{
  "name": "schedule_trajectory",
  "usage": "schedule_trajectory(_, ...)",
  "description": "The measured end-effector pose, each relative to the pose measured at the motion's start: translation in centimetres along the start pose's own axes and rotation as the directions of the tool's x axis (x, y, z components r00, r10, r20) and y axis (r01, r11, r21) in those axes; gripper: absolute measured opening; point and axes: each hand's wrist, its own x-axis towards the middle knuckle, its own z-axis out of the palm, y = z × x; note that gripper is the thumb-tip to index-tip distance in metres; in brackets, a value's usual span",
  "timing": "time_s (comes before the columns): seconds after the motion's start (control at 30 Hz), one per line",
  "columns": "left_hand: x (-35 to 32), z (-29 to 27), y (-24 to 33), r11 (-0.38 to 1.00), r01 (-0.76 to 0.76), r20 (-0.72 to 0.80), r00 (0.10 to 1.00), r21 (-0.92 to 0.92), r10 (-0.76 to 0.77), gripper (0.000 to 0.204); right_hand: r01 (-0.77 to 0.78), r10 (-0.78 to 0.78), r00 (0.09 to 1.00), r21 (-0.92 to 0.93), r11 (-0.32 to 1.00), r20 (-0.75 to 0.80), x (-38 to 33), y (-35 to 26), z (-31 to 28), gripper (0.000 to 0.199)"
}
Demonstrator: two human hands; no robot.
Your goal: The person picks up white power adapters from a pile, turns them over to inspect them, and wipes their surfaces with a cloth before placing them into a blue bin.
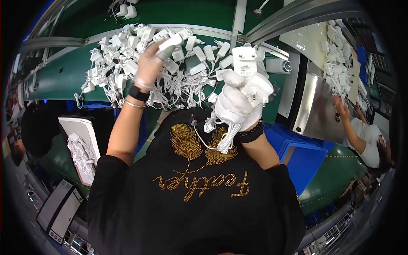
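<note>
My right hand point(233, 104), in a white glove, is closed around several white power adapters with coiled white cables. One held adapter point(245, 61) points its two round pins away from me; another adapter point(260, 90) sticks out on the right. Their cable bundle point(228, 138) hangs below the hand, in front of my black shirt. My left hand point(149, 66), gloved with grey at a fingertip, reaches over the pile of adapters point(127, 46). Thumb and finger meet a white adapter point(172, 41) at the pile's upper side, seemingly pinching it.
The pile lies on a green work surface point(59, 70) with a metal rail behind it. A white cylinder point(278, 66) lies at right, beside a steel box point(316, 104). Blue bins point(299, 159) stand below right, a white tray point(78, 144) left. Another person point(365, 136) works at far right.
</note>
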Motion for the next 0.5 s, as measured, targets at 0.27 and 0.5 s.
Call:
schedule_trajectory(0.27,-0.7,0.0,-5.5,0.744,-0.129,0.013,0.987,0.656,0.160,0.041,0.035,-0.036,0.999,-0.053,0.998,-0.018,-1.8,-0.6,1.2,0.036)
schedule_trajectory(0.5,-1.8,-1.1,0.3,0.889,0.223,0.085,0.975,-0.399,-0.206,0.044,0.124,-0.178,0.949,-0.212,0.969,-0.258,-5.4,-1.8,4.3,0.023)
